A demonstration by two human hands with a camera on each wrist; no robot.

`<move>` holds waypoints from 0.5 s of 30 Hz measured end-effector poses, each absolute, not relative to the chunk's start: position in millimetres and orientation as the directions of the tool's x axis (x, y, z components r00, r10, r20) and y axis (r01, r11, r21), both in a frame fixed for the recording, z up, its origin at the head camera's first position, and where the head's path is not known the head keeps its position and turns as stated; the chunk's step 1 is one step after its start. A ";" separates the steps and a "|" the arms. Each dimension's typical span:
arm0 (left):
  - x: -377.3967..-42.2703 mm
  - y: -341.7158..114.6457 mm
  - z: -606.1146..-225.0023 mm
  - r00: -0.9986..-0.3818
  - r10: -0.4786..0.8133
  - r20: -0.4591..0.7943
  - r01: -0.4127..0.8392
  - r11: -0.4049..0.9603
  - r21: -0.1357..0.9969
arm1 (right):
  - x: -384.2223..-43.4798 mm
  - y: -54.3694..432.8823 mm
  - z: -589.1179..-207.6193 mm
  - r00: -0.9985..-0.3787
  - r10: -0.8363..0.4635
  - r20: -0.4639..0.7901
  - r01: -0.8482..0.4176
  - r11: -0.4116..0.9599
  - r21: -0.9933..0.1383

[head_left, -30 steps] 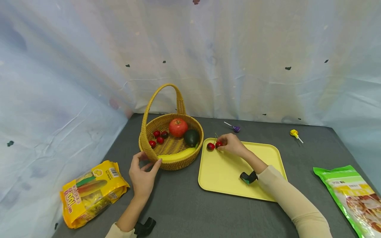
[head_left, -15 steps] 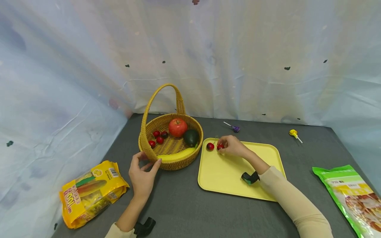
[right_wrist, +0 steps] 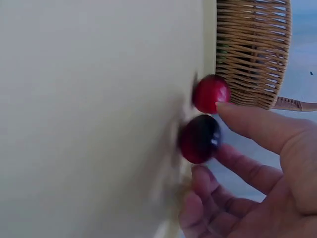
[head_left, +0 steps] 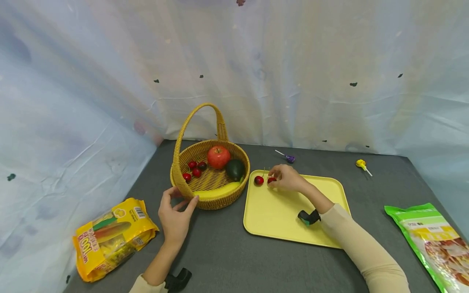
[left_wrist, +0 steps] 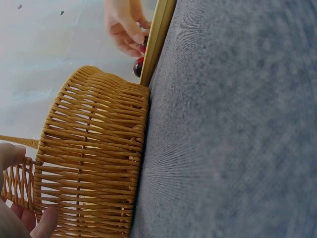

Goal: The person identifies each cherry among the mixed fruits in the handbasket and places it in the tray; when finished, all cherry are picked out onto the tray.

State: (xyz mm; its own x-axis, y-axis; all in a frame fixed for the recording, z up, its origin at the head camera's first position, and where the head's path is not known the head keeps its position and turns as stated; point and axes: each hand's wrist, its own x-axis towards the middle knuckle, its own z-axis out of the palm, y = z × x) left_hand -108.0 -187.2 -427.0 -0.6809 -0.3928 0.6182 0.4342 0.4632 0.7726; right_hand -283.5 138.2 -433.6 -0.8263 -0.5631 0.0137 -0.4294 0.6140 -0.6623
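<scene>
My left hand point(head_left: 175, 221) grips the near left side of the wicker basket point(head_left: 216, 204) at the foot of its handle, thumb outside. Inside lie a red apple point(head_left: 218, 157), a dark green avocado point(head_left: 235, 169), a banana point(head_left: 217, 190) and several cherries point(head_left: 196, 172). My right hand point(head_left: 290, 179) reaches over the far left corner of the yellow tray point(head_left: 278, 221), thumb and fingertips close around a dark red cherry point(right_wrist: 199, 140). A second cherry point(head_left: 258, 180) sits just left of it on the tray, near my thumb tip in the right wrist view. Thin stems rise above both.
A yellow snack bag point(head_left: 115, 238) lies at the left. Behind the tray is a purple lollipop point(head_left: 289, 158), with a yellow lollipop point(head_left: 361, 163) farther right. A green-edged food pouch point(head_left: 432, 244) lies at the right edge. A pale curtain point(head_left: 275, 81) hangs behind the table.
The cherry at my right fingers has shifted slightly right, away from the other cherry. My right fingers sit a little higher and show more of it. My left hand and the basket stay put.
</scene>
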 end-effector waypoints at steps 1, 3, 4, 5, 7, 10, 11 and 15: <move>-108.1 -187.1 -427.1 -0.681 -0.392 0.619 0.435 0.463 0.772 | -285.3 138.1 -430.5 -0.829 -0.559 0.025 -0.439 0.622 -0.648; -108.2 -187.3 -427.2 -0.682 -0.392 0.618 0.437 0.459 0.773 | -287.8 134.8 -420.8 -0.839 -0.542 0.059 -0.455 0.638 -0.621; -108.2 -187.5 -427.1 -0.682 -0.393 0.617 0.438 0.457 0.774 | -288.8 131.6 -414.6 -0.841 -0.534 0.082 -0.465 0.638 -0.614; -108.1 -187.6 -427.2 -0.682 -0.393 0.617 0.439 0.455 0.775 | -290.0 126.9 -408.4 -0.842 -0.528 0.110 -0.476 0.632 -0.611; -108.1 -188.0 -427.7 -0.681 -0.395 0.616 0.439 0.453 0.776 | -291.9 113.1 -395.5 -0.835 -0.521 0.178 -0.509 0.608 -0.610; -108.5 -188.0 -428.1 -0.680 -0.396 0.617 0.439 0.454 0.775 | -295.2 83.1 -377.3 -0.804 -0.543 0.243 -0.561 0.557 -0.613; -108.7 -187.9 -428.4 -0.680 -0.394 0.618 0.439 0.456 0.774 | -297.2 71.0 -372.6 -0.789 -0.562 0.247 -0.576 0.538 -0.616; -109.3 -187.9 -428.9 -0.679 -0.395 0.619 0.440 0.456 0.774 | -307.0 19.3 -358.6 -0.677 -0.718 0.164 -0.632 0.452 -0.630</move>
State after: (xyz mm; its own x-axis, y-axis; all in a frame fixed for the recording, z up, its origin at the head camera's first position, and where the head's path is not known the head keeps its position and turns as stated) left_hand -109.3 -187.9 -428.9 -0.6787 -0.3953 0.6189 0.4398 0.4561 0.7737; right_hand -307.0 19.3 -358.6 -0.6765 -0.7181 0.1635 -0.6317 0.4517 -0.6300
